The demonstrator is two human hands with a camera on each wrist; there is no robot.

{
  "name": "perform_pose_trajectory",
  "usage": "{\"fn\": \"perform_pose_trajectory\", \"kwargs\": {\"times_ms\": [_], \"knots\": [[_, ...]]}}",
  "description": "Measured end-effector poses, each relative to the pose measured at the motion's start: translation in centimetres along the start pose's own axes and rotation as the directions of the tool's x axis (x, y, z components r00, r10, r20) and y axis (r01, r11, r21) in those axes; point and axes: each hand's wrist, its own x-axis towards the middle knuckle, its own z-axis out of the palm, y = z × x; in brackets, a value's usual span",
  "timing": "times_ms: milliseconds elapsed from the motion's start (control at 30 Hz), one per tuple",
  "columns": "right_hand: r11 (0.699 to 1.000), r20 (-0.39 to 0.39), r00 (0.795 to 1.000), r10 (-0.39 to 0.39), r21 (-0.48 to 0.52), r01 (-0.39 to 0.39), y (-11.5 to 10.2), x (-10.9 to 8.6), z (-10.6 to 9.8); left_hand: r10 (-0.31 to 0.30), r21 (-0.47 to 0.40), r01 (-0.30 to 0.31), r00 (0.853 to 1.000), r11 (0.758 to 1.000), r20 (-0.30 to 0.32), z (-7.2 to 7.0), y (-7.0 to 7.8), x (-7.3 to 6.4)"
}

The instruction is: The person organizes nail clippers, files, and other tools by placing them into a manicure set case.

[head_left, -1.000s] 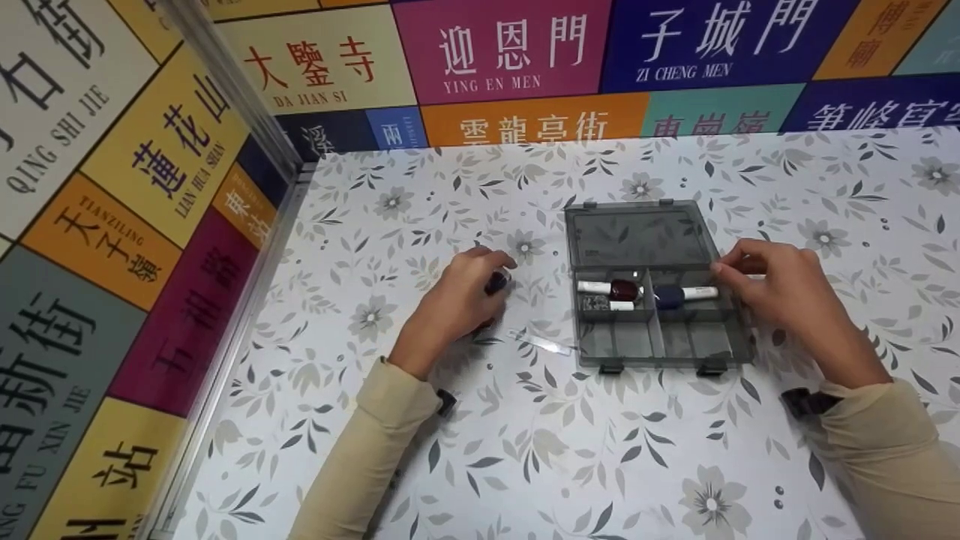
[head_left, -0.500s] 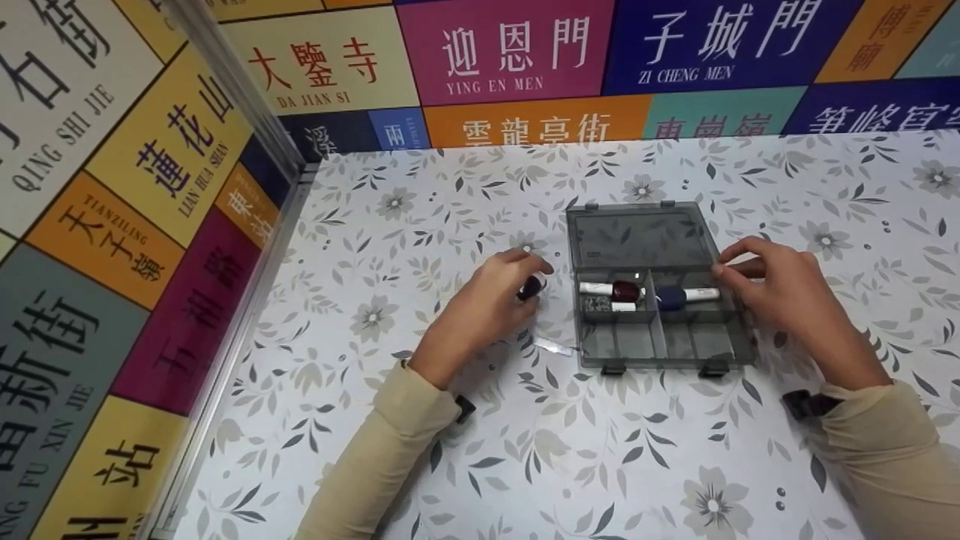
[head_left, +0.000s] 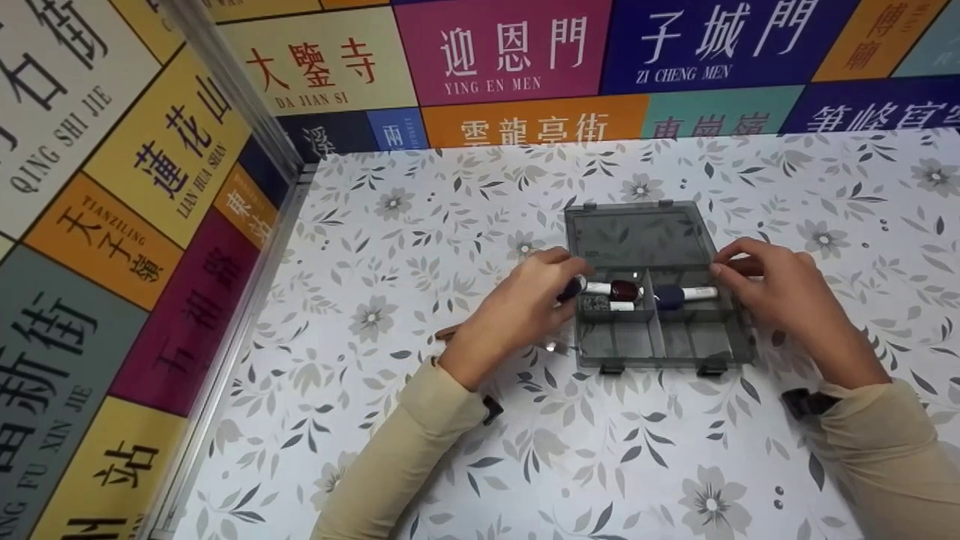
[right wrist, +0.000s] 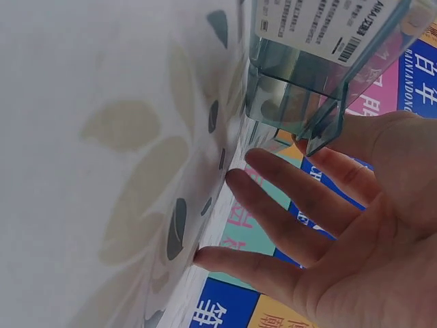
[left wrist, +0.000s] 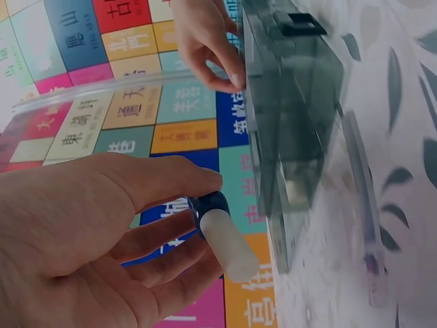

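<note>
My left hand (head_left: 521, 307) pinches a small nail polish bottle (left wrist: 208, 203), dark blue with a white cap, between thumb and fingers. In the head view it is at the left side of a grey see-through compartment box (head_left: 615, 339), whose lid (head_left: 641, 236) lies folded back. Inside the box are a dark red nail polish bottle (head_left: 625, 291), a speckled grey one (head_left: 598, 304) and a dark blue one (head_left: 670, 297). My right hand (head_left: 784, 296) holds the box's right edge near the hinge with thumb and index finger; its other fingers (right wrist: 273, 212) spread down toward the table.
A clear thin strip (left wrist: 365, 205) lies on the table just left of the box. Some of a brown item (head_left: 448, 332) shows behind the left wrist. The patterned table (head_left: 562, 465) meets sign-covered walls (head_left: 510, 52) at the back and left.
My left hand has moved right with the nail polish bottle, up to the box's left edge. The brown item has come into view behind it. My right hand and the box stay put.
</note>
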Motion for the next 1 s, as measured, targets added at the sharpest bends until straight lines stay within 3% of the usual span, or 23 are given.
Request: {"fn": "perform_pose_trajectory", "kwargs": {"times_ms": [567, 1000], "knots": [[0.998, 0.041, 0.998, 0.055, -0.033, -0.054, -0.2, 0.0, -0.2, 0.126, 0.026, -0.126, 0.992, 0.992, 0.001, 2.2, 3.0, 3.1], [0.998, 0.028, 0.998, 0.054, -0.025, -0.054, -0.2, -0.2, -0.3, 0.135, -0.07, -0.132, 0.99, 0.989, 0.041, 4.2, 3.5, 5.3]]}}
